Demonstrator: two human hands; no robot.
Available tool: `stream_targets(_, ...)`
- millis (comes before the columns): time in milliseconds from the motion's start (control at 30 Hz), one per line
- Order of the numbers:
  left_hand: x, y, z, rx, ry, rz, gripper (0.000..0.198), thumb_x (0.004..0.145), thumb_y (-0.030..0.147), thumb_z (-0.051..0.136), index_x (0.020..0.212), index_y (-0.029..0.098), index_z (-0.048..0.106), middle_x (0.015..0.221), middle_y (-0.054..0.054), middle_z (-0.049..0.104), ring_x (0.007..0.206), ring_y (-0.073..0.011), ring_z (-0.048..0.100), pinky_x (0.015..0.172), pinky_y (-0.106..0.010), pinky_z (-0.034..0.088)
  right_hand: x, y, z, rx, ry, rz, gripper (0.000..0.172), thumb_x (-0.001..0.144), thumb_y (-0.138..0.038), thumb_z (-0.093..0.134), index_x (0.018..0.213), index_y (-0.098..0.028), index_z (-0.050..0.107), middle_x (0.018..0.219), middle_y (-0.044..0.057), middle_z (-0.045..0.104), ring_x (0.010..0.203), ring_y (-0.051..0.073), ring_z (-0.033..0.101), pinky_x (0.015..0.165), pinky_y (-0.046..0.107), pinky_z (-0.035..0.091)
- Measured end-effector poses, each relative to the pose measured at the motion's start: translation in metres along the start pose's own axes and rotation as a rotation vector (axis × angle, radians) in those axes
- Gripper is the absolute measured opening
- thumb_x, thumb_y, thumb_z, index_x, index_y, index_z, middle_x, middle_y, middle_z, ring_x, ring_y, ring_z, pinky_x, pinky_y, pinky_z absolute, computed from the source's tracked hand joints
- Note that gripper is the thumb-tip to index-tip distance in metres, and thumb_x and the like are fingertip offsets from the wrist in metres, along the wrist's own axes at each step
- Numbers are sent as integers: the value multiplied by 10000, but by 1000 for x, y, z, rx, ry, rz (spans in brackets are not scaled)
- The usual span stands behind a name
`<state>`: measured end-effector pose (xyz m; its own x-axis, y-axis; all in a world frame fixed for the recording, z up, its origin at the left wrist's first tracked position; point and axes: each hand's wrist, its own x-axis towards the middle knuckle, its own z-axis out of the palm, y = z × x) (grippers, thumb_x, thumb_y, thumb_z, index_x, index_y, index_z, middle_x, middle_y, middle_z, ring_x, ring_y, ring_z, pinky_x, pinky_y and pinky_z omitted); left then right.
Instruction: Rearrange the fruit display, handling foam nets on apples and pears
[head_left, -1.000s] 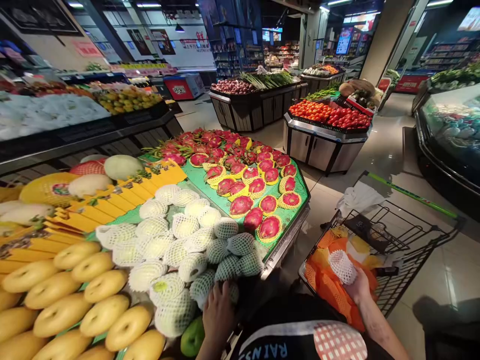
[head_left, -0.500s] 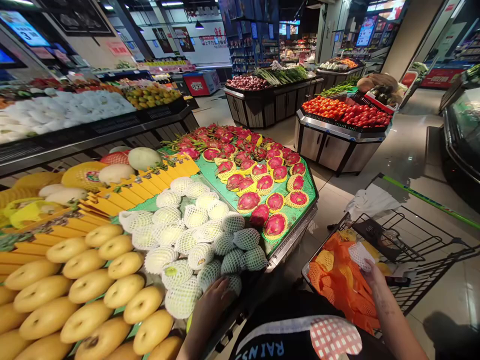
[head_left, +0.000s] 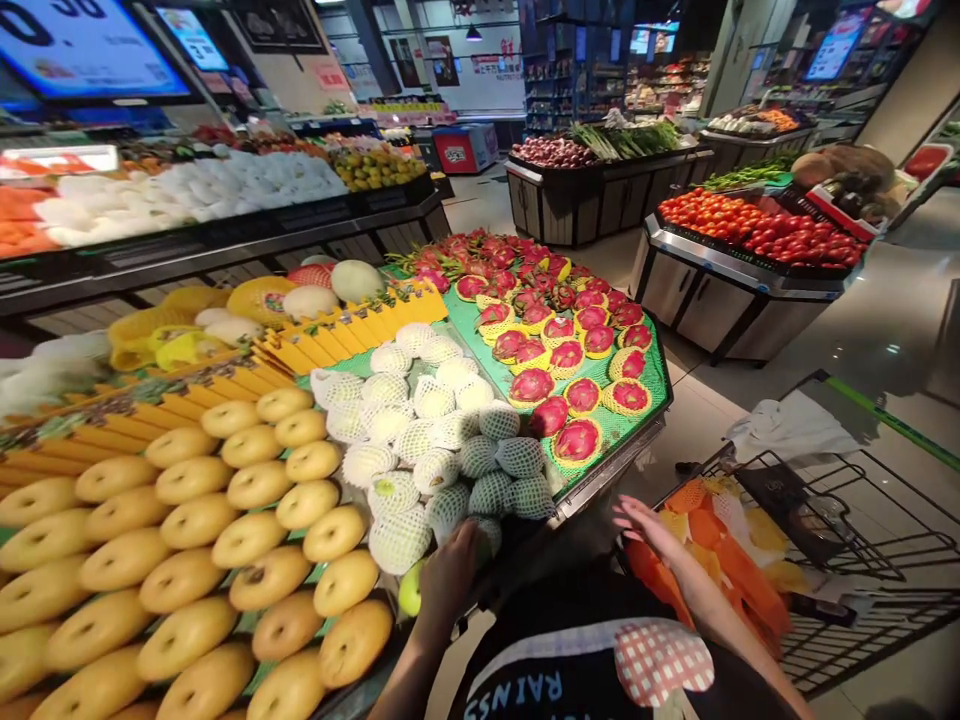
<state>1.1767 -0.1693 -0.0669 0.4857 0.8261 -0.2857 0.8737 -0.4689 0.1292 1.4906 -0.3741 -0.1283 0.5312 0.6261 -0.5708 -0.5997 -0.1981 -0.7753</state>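
Note:
My left hand (head_left: 450,572) is at the front edge of the fruit display, its fingers curled over a foam-netted fruit (head_left: 487,537) at the lower corner of the pile. The fingertips are partly hidden. A bare green fruit (head_left: 411,588) shows beside that wrist. Pale fruits in white foam nets (head_left: 415,440) lie heaped just beyond. My right hand (head_left: 649,525) is in the air between the display and the shopping cart (head_left: 862,620), fingers apart and holding nothing. Inside the cart, a white foam-netted fruit (head_left: 729,512) lies among orange netting (head_left: 754,570).
Rows of yellow-brown pears (head_left: 247,540) fill the left of the display. Dragon fruits (head_left: 577,440) lie on green matting to the right, with melons (head_left: 356,281) behind a yellow divider (head_left: 360,330). A tomato stand (head_left: 757,228) is farther off. A white bag (head_left: 787,428) hangs over the cart.
My right hand has let go of the white foam-netted fruit in the cart and moved left toward the display. My left hand stays by the same netted fruit. The view has turned left.

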Motion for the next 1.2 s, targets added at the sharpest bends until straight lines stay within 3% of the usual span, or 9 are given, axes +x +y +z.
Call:
stream_targets(67,1,-1,-3,-29,15,25,351,1150,285,362,1198,183,695,1177,-117,800,1016,-245,793,788,-302,528,3,2,48,-227,-325,-51,531,734,-434,908,1195,-193,798,1241,144,797,1074,282,778,978,424,608)
stream_targets(167,-2,-4,-10,-105,5,63,281,1118,253,444,1144,184,715,1161,-104,804,1054,-233,778,833,-290,531,-3,5,113,-618,-778,-274,571,861,-472,790,1366,-212,738,1349,121,767,1186,282,738,1074,451,566)
stream_targets(267,-12,-9,-12,-208,78,22,296,1052,153,495,1226,210,728,1324,-89,780,1145,-220,758,918,-291,555,-7,17,165,-963,-1040,-495,454,935,-372,718,1361,-216,740,1314,101,780,1186,279,735,1066,423,564)
stream_targets(333,-23,-17,-9,-284,151,-34,369,1004,89,493,1245,219,740,1421,-75,747,1209,-219,742,981,-304,568,-5,33,191,-1230,-1119,-656,332,926,-277,724,1249,-226,783,1276,70,792,1171,260,738,1040,365,565)
stream_targets(433,-46,-36,0,-388,211,-111,377,973,88,501,1197,232,768,1447,-50,738,1243,-222,737,1023,-322,583,-1,59,219,-1527,-1002,-846,234,934,-168,681,1141,-197,786,1148,73,805,1061,246,745,940,325,575)
stream_targets(533,-73,-59,12,-438,224,-216,382,963,115,502,1191,250,776,1442,-35,742,1204,-224,755,974,-316,601,1,74,233,-1608,-888,-940,248,971,-111,568,1112,-152,766,1108,135,776,1055,287,717,936,382,561)
stream_targets(733,-107,-83,29,-482,158,-345,370,999,141,465,1188,233,770,1456,-55,732,1242,-249,733,980,-326,568,6,86,240,-1662,-815,-1048,490,967,-121,572,1451,-157,639,1439,186,668,1313,351,607,1089,465,518)
stream_targets(1033,-81,-78,38,-484,248,-201,329,966,89,525,1111,232,783,1383,-57,764,1266,-220,719,1074,-350,586,17,113,241,-1688,-541,-1018,719,900,-251,702,1575,-94,507,1624,250,522,1380,423,559,1022,510,566)
stream_targets(1200,-62,-74,34,-452,334,-1,340,946,62,526,1082,216,797,1392,-90,753,1339,-265,675,1156,-430,573,13,122,264,-1711,-446,-1024,799,840,-347,833,1548,-153,518,1546,276,579,1265,442,613,927,539,617)
